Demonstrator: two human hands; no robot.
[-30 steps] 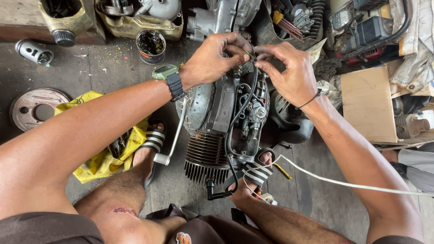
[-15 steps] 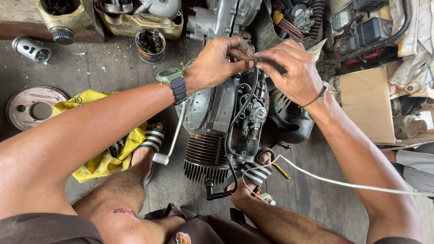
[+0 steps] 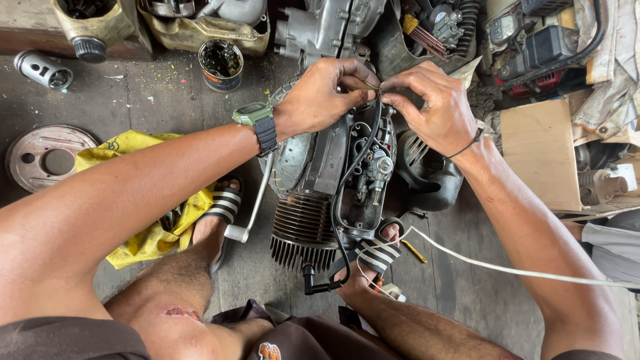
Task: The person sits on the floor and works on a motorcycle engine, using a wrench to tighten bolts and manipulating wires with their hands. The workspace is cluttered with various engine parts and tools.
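Head view looks straight down on a small engine [image 3: 333, 193] lying on the floor [image 3: 133, 107], its long axis running from twelve o'clock down to six, finned cylinder at the six o'clock end. Both hands meet at the engine's twelve o'clock end. The left hand [image 3: 320, 97], with a green watch [image 3: 257, 120] on the wrist, comes in from nine o'clock; the right hand [image 3: 433, 107] comes in from three. Their fingertips are pressed close together, pinching a thin wire or small part between them; it is too small to tell which. A black cable [image 3: 347, 180] drops from that pinch along the engine toward six o'clock, so the held end lies right at the hands and neither is clearly nearer.

A white cord [image 3: 507, 270] runs off toward four o'clock. At nine o'clock lies a yellow bag [image 3: 127, 150] with dark print, and beyond it a round metal disc [image 3: 43, 157]. At eleven o'clock stands an open tin [image 3: 221, 63] of dark grease. A plain brown cardboard sheet [image 3: 540, 153] lies at three o'clock. Striped sandals brace the engine on both sides.
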